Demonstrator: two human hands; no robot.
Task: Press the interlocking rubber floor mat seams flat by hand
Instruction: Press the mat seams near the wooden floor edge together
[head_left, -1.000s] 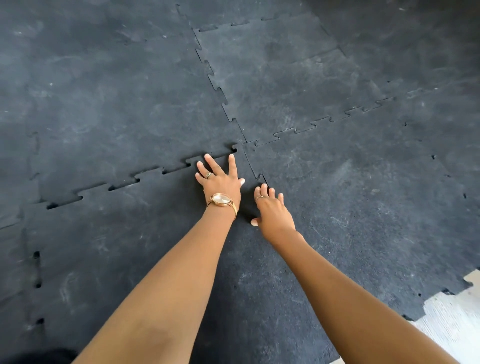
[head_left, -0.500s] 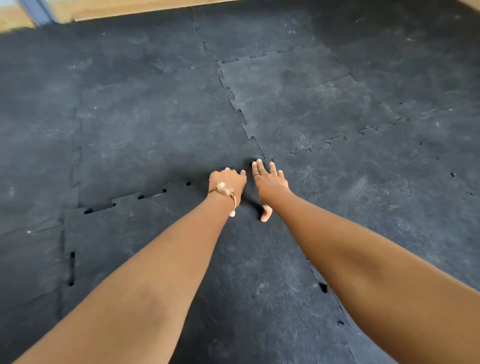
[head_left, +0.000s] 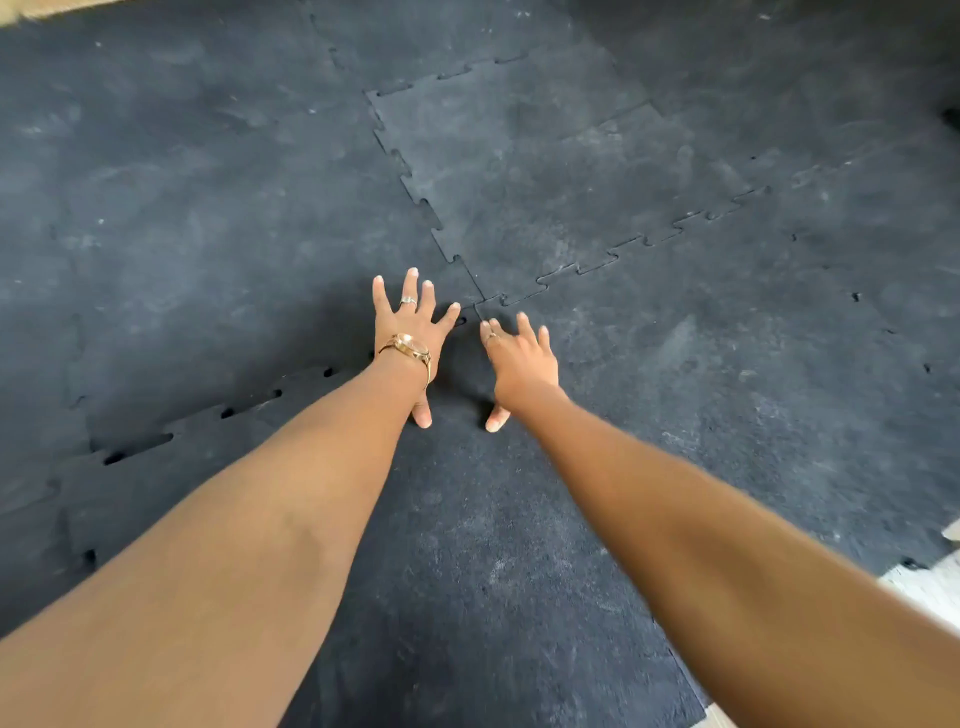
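Dark grey interlocking rubber floor mats (head_left: 597, 197) cover the floor, joined by jigsaw-toothed seams. Four tiles meet at a corner junction (head_left: 480, 303). My left hand (head_left: 413, 332), with a gold watch and a ring, lies flat with fingers spread just left of that junction, over the seam that runs leftwards. My right hand (head_left: 519, 364) lies palm down with fingers spread just right of and below the junction. The left seam (head_left: 223, 413) shows open gaps between its teeth. The seam running right (head_left: 649, 239) looks closed.
Bare pale floor (head_left: 930, 587) shows at the lower right past the mat's toothed edge. A strip of light floor (head_left: 47, 8) shows at the top left corner. More seams with small gaps run along the far left (head_left: 91, 558) and right (head_left: 856, 297).
My left hand has gone from a fist to flat with spread fingers over the left seam. My right hand has slid slightly right of the junction. The camera has tilted down a little.
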